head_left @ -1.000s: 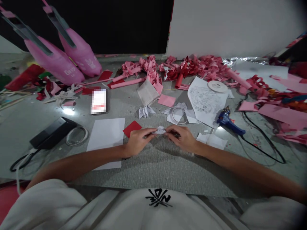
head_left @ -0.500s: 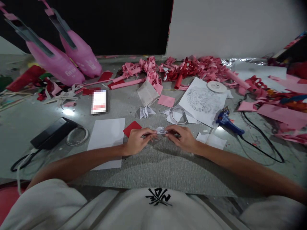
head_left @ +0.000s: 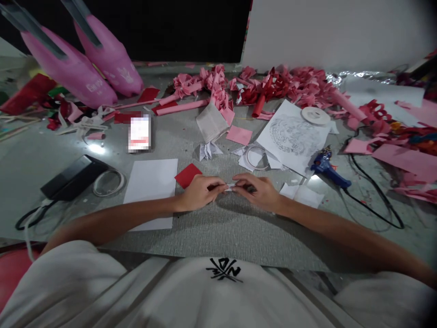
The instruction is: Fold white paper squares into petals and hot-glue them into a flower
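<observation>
A small folded piece of white paper [head_left: 230, 187] is pinched between my two hands above the grey table mat. My left hand [head_left: 201, 191] grips its left end with thumb and fingertips. At the other end, my right hand [head_left: 257, 191] pinches the paper with bent fingers, which hide much of it. A red paper square [head_left: 187, 175] lies just behind my left hand, beside a white sheet [head_left: 150, 182] that passes under my left forearm. Beyond my hands stands a folded white paper piece [head_left: 209, 151].
A blue glue gun [head_left: 329, 169] with a black cord lies right, near a printed drawing [head_left: 287, 132] and a tape roll [head_left: 257, 157]. Pink and red paper pieces [head_left: 303, 86] heap along the back. At left are a black box [head_left: 75, 176], a phone [head_left: 139, 133] and pink bottles [head_left: 68, 68].
The folded white paper shows less between my fingers, and my fingertips are closer together. The view has tilted slightly, so the table appears higher.
</observation>
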{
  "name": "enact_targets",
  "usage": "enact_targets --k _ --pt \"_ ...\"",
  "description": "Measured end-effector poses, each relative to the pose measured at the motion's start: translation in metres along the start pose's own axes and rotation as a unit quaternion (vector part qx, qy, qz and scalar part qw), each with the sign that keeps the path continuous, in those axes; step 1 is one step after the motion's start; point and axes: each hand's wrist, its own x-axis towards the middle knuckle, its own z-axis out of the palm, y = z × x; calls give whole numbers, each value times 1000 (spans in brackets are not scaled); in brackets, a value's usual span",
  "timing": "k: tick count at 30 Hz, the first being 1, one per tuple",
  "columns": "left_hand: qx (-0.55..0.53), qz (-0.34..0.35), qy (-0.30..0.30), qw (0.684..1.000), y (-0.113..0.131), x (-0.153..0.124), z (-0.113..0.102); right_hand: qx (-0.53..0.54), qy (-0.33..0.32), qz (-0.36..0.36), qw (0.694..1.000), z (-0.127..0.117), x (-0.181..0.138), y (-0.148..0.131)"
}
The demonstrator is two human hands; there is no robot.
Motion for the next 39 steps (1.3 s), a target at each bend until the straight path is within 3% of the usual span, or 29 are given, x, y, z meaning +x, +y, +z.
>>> enact_targets --k 5,16,20,23,26,31,39 --pt "70 54 15 996 -3 -4 0 -55 -77 -57 994 -1 7 3" --pt "162 45 -13 986 -14 0 -2 -197 -74 -52 976 2 1 4" --pt "247 -13 68 967 -17 9 -16 -271 -68 -16 960 5 3 0" --pt "355 -77 152 919 -22 22 -33 -297 -62 19 953 6 3 -3" --pt "408 -125 158 890 -30 34 -48 -310 -48 53 948 2 4 -5" --pt "381 -144 143 902 -35 50 -52 -357 -24 91 929 -9 18 -8" --pt "328 -127 166 921 -35 67 -41 -350 -77 114 927 -8 37 0"
